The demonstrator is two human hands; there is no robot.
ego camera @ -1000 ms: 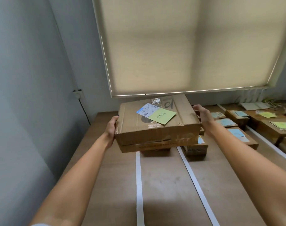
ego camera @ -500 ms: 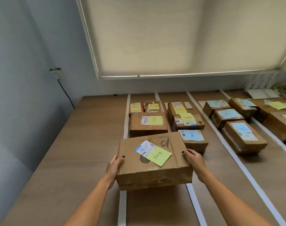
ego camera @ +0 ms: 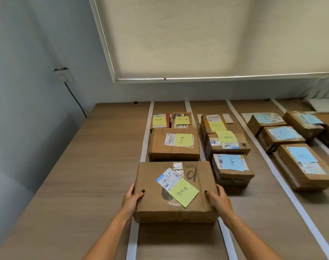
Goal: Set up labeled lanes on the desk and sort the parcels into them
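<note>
Head view is showing the left hand (ego camera: 131,198) gripping the big parcel's (ego camera: 175,192) left side, thumb curled over its top. Between both grips, the parcel is sitting across the leftmost taped lane (ego camera: 134,239), long axis running hand to hand, just short of the yellow-noted box (ego camera: 174,144) beyond the fingers. The right hand (ego camera: 217,198) is clasping the opposite side, equally near. Half a second ago the parcel was riding higher; now it is looking settled on the desk (ego camera: 75,184).
</note>
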